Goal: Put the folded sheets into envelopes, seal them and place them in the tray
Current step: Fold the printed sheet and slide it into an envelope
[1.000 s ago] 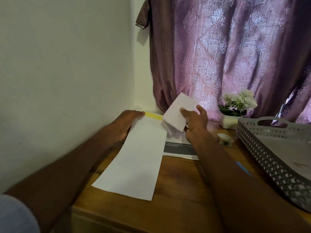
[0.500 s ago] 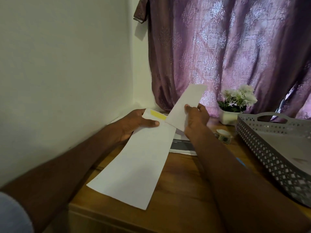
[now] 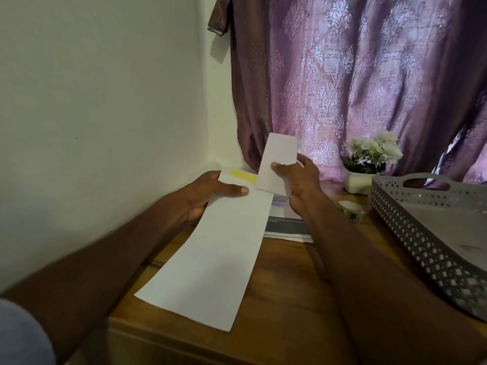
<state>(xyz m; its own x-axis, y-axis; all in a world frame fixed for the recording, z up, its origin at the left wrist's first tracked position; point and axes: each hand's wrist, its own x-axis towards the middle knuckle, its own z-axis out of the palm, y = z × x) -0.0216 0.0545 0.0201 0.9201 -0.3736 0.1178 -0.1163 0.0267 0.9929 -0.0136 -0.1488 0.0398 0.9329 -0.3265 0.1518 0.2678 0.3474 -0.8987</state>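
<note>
My left hand (image 3: 210,196) grips the far end of a long white envelope (image 3: 210,259), thumb on top; the envelope slopes down toward me over the wooden table (image 3: 284,299). Its open flap with a yellow strip (image 3: 242,175) shows past my thumb. My right hand (image 3: 297,180) pinches a folded white sheet (image 3: 276,164), held tilted upright with its lower edge at the envelope's mouth. The grey perforated tray (image 3: 411,222) stands at the right; part of its floor is visible and bare.
Printed papers (image 3: 287,225) lie on the table under my hands. A roll of tape (image 3: 351,210) sits beside the tray, a white pot of flowers (image 3: 369,159) behind it. A wall is close on the left, a purple curtain at the back.
My right hand lifted the folded sheet from the papers and brought it to the envelope's open end. My left hand shifted its thumb onto the envelope and raised that end slightly.
</note>
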